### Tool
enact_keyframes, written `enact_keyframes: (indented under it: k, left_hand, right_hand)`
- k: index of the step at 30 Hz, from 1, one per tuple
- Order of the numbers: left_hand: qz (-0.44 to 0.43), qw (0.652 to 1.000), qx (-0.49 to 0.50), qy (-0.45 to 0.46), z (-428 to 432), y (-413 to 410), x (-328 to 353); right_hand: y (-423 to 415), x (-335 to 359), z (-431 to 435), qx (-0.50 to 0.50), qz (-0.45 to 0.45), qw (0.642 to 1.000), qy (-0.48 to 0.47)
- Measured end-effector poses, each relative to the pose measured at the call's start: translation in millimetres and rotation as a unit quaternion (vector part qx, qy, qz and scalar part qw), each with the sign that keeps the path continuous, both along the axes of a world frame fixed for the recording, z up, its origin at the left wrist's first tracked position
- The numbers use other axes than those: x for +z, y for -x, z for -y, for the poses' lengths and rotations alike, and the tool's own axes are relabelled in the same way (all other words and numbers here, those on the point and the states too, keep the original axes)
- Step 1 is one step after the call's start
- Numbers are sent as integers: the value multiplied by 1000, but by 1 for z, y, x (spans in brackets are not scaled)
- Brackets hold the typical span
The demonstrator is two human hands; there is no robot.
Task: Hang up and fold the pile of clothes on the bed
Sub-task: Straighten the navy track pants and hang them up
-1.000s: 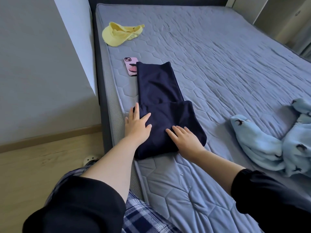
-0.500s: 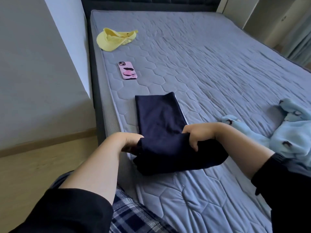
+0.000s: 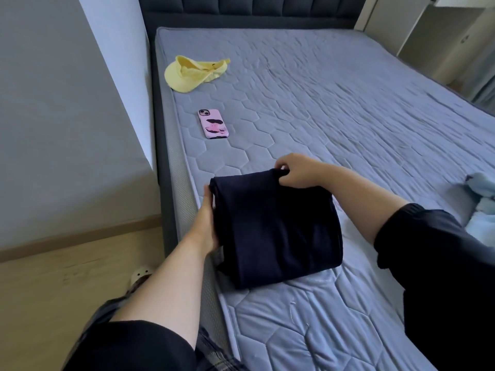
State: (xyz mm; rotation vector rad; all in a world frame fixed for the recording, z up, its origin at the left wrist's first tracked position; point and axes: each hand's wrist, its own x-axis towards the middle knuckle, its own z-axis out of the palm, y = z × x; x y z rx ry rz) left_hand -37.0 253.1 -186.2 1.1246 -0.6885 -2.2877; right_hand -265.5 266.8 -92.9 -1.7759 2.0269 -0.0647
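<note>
The folded navy garment (image 3: 276, 228) lies on the near left part of the bed (image 3: 334, 89), close to the mattress edge, doubled over into a thick, roughly square bundle.

The right hand (image 3: 297, 171) is at the bundle's far right corner. Its fingers (image 3: 281, 164) are curled together and pinch the top edge of the cloth against the thumb, lifting that corner slightly off the mattress.

The left hand (image 3: 207, 218) is against the bundle's left edge. 1 finger lies straight along the fold, touching it, while the others are hidden by the dark cloth, so I cannot tell whether this hand grips the garment or only steadies it.

Both forearms are bare below pushed-up black sleeves.

Farther up the bed, well apart from the bundle, a phone in a pink case (image 3: 213, 123) lies face down, and beyond it sits a yellow cap (image 3: 192, 73) near the headboard. At the right edge of the view, some light blue clothes (image 3: 482, 207) lie in a heap on the mattress.
</note>
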Motion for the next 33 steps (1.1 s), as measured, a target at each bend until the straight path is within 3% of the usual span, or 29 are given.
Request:
enact_keyframes:
  k: [4,7,9,10,15,18,22,24,27,30,33]
  left_hand:
    - [86,983,-45,157,-2,11,-13]
    - [279,912,-95,284,-1,22,-27]
    - [376,871,-99,300,3,25,-32]
    - [389,871,-87,288,5,26,-32]
    - [309,913,16,266,10,32,-28]
    - [281,909,73,298,9,37,-23]
    - [329,897,90,280,12,36,-33]
    - [380,886,51,259,12,34,-41]
    - [404,882,-6,245,12,33,-45]
    - [397,894,-47,201,11,32,-46]
    - [359,921,-68,135,10,26,-46]
  right_hand:
    - [3,-34,17,-136,-48,984,104]
    - [0,-58,4,-160,-27,974,158]
    - [-1,-70,-10,-148,-27,973,174]
    - [-1,-74,-18,-144,-33,973,177]
    - [5,-91,-47,-175,-49,966,184]
    - [8,-92,-52,-214,-50,946,240]
    - [3,-98,-55,-210,-50,931,295]
    - [-2,-110,-58,-133,-102,952,256]
    - [-2,-136,-63,-34,-178,976,123]
    - [19,-146,-62,-203,-90,973,56]
    - [38,-142,-63,-395,110,911,49]
